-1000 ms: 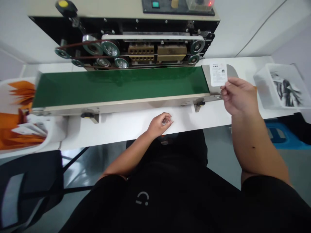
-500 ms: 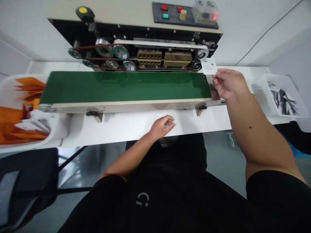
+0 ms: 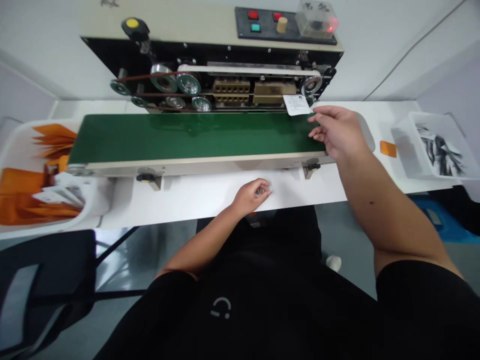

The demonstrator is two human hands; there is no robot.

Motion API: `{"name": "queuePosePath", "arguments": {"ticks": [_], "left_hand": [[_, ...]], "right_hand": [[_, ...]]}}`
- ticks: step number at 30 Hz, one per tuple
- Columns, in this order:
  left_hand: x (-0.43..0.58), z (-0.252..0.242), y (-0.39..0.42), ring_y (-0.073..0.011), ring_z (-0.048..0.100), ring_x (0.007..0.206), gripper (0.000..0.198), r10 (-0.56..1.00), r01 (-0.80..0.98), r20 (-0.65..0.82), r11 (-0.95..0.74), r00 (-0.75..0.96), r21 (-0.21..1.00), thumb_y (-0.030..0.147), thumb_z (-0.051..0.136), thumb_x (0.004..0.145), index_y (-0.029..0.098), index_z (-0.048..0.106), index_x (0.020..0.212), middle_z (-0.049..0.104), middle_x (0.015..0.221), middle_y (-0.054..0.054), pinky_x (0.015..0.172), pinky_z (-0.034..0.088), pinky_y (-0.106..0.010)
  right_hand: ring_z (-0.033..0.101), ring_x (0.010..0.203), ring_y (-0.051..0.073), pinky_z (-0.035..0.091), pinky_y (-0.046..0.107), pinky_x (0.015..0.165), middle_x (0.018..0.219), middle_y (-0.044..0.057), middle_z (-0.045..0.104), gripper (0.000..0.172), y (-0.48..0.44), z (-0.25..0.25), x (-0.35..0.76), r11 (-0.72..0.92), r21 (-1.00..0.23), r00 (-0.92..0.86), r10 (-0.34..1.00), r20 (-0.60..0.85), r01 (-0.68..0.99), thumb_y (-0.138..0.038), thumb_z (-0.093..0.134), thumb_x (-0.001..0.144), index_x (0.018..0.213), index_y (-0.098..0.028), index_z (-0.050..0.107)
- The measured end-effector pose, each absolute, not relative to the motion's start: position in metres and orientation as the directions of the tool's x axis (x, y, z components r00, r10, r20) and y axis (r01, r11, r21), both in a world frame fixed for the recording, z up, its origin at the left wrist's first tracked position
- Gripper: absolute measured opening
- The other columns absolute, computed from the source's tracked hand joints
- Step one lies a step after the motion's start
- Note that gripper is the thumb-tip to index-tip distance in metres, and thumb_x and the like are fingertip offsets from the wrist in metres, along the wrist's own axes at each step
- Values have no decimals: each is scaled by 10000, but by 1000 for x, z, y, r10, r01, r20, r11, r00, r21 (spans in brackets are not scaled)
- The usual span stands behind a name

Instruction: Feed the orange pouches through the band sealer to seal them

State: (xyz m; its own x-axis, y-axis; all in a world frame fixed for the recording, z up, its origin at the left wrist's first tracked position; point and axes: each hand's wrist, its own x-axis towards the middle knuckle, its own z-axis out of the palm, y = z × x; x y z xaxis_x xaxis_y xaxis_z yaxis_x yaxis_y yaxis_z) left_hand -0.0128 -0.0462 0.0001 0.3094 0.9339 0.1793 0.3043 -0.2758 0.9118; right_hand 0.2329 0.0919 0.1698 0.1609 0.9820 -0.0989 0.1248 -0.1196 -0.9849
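Observation:
A small white printed packet [image 3: 297, 105] sits in the right end of the band sealer [image 3: 210, 55], just above its green conveyor belt [image 3: 195, 132]. My right hand [image 3: 339, 130] is over the belt's right end, its fingertips beside the packet's right corner. Those fingers are slightly apart and do not appear to grip the packet; whether one still touches its edge is hard to tell. My left hand [image 3: 250, 196] rests near the front edge of the white table [image 3: 191, 195], fingers loosely curled with a gap to the thumb and nothing visible in them.
At the left stands a white bin [image 3: 99, 200] holding orange and white packets. A clear bin [image 3: 414, 150] with black-and-white packets is at the right, beside a small orange piece [image 3: 388, 148]. The sealer has belts, pulleys and a control panel [image 3: 262, 30]. A black chair [image 3: 71, 265] is lower left.
The white packet has moved left into the sealer. My right hand has followed it leftward, with its pinch loosened. My left hand has stayed in place.

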Motion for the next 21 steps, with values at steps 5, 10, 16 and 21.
{"name": "queuePosePath", "arguments": {"ticks": [5, 10, 16, 21], "left_hand": [[-13, 1, -46, -169, 715, 827, 216, 934, 303, 182, -277, 307, 912, 381, 698, 947, 220, 670, 1089, 762, 951, -46, 779, 565, -307], [-14, 4, -45, -170, 706, 817, 211, 936, 329, 154, -261, 317, 908, 382, 691, 949, 217, 671, 1079, 750, 927, -40, 776, 558, -306], [-14, 3, -43, -184, 716, 858, 215, 942, 356, 131, -242, 308, 903, 371, 685, 945, 212, 681, 1089, 755, 942, -49, 779, 560, -304], [-13, 2, -42, -186, 719, 868, 218, 946, 352, 134, -238, 295, 906, 387, 683, 947, 210, 690, 1074, 754, 951, -55, 811, 573, -310]], "right_hand": [[620, 591, 92, 502, 239, 482, 1020, 74, 708, 238, 35, 136, 224, 55, -972, 97, 992, 79, 228, -362, 719, 943, 1116, -201, 705], [657, 664, 138, 552, 285, 559, 940, 73, 726, 285, -32, 114, 220, 46, -946, -45, 998, 33, 320, -416, 699, 941, 1114, -198, 763], [725, 843, 195, 604, 346, 743, 1002, 72, 763, 253, -81, 126, 242, 109, -885, -216, 976, 10, 452, -404, 649, 981, 1106, -242, 797], [735, 843, 218, 598, 367, 731, 1028, 56, 777, 214, -97, 147, 273, 129, -840, -175, 984, 41, 527, -405, 688, 962, 1088, -284, 811]]}}
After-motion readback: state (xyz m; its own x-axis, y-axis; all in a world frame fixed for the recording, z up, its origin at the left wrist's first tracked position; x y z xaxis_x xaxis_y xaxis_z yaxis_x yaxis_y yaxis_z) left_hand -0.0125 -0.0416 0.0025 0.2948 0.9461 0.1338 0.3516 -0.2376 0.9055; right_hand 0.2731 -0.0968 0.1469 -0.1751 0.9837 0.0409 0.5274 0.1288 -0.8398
